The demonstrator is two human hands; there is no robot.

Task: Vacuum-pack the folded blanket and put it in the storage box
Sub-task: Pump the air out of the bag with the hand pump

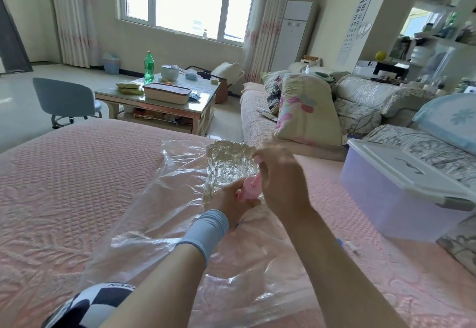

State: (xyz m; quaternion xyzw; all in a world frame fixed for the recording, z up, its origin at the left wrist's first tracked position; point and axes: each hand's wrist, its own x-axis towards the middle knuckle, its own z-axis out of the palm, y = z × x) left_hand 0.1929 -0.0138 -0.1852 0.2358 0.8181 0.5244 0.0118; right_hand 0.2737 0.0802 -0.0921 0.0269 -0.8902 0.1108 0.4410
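A clear vacuum bag (pixel 164 198) lies spread on the pink bedspread. At its far end sits the compressed, crinkled blanket (pixel 229 165). My left hand (pixel 229 202), wearing a blue wristband, grips a small pink pump (pixel 248 189) set on the bag beside the blanket. Above it my right hand (pixel 280 180) holds the pump's top, fingers curled; the grip itself is partly hidden and blurred. The translucent storage box (pixel 386 196) with its white lid shut stands on the bed to the right, apart from the bag.
The pink bed (pixel 64 186) extends left and near. A sofa with pillows (pixel 309 111) stands beyond the box. A coffee table (pixel 157 98) with a bottle and containers and a grey chair (pixel 64 100) stand further back on the floor.
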